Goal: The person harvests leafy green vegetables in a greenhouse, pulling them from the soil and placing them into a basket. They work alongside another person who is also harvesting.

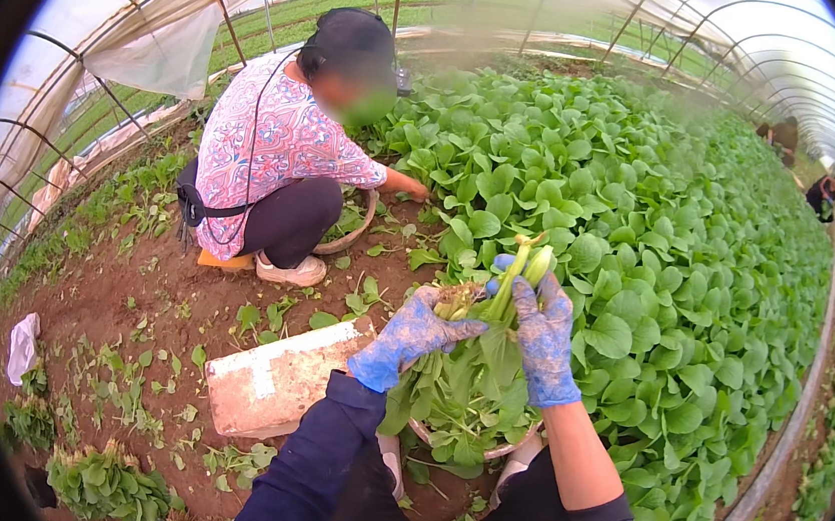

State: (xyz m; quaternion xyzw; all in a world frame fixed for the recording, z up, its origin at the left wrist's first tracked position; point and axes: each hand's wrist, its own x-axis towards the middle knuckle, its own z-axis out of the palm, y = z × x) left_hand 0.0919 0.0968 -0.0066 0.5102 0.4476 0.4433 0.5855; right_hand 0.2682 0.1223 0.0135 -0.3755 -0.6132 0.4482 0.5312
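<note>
My left hand [417, 340], in a soiled blue glove, is closed on a bunch of leafy greens with roots [459, 299], its leaves hanging down. Just to the right, my right hand [544, 340], gloved the same way, grips pale green stalks [511, 288] that stand upright between the fingers, cut or root ends up and leaves down. Both hands are close together at the edge of the leafy crop. Below them, between my shoes, a round basket [512, 449] holds more loose greens. The leaves partly hide its rim.
A dirty white foam block [278, 379] lies on the soil at left. Beyond it a co-worker [278, 142] squats by another basket [356, 232], one hand in the crop. Dense leafy plants [631, 311] fill the right. Bundled greens [106, 483] lie lower left. More people are far right.
</note>
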